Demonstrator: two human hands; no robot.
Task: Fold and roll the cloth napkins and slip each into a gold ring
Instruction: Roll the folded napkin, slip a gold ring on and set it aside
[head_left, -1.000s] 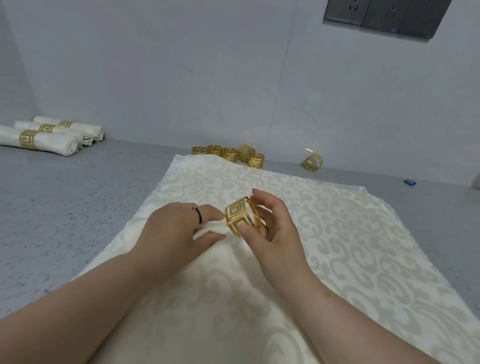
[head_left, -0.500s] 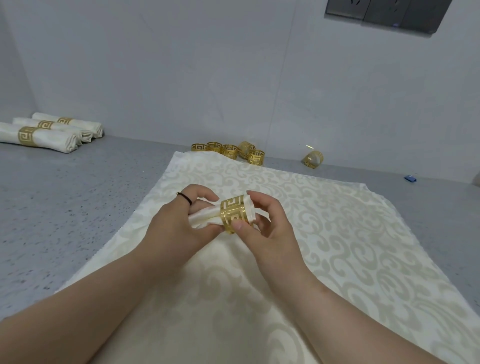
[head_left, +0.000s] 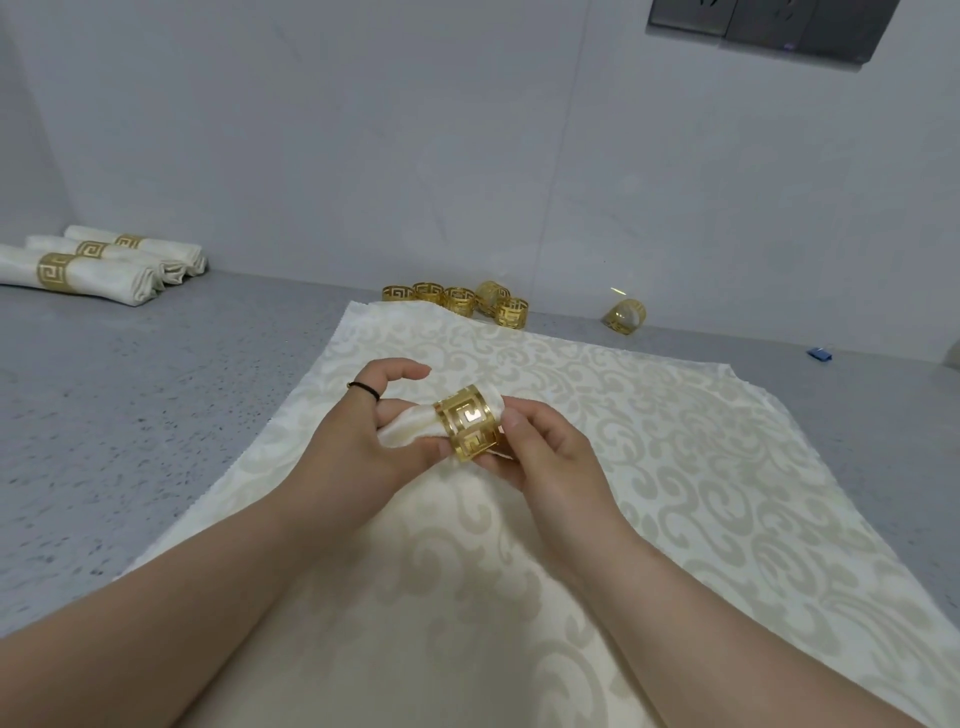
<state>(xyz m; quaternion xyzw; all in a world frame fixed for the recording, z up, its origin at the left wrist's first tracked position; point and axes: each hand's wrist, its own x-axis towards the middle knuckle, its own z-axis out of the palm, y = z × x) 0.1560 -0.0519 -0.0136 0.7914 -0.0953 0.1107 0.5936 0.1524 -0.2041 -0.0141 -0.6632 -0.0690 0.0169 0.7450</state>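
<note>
1. Right now the left hand (head_left: 358, 447) is gripping the rolled napkin (head_left: 410, 435), fingers curled round it, and the right hand (head_left: 545, 452) is pinching the gold ring (head_left: 467, 428), which is sitting round the napkin's tip, above the patterned cloth (head_left: 675, 467).
2. Risk: only a short tip is poking through the ring; if the left grip is loosening, the roll is likely unwinding and bunching at the ring's edge.
3. Risk: the ring looks slick, so a pinch this light could be slipping and dropping it onto the cloth.
4. Around: three finished napkins (head_left: 93, 265) lying far left on the bench (head_left: 130, 389), spare rings (head_left: 457, 300) clustered by the wall, one stray ring (head_left: 625, 315) to their right, small blue thing (head_left: 819, 354) far right.
5. Nothing is blocking the hands.
</note>
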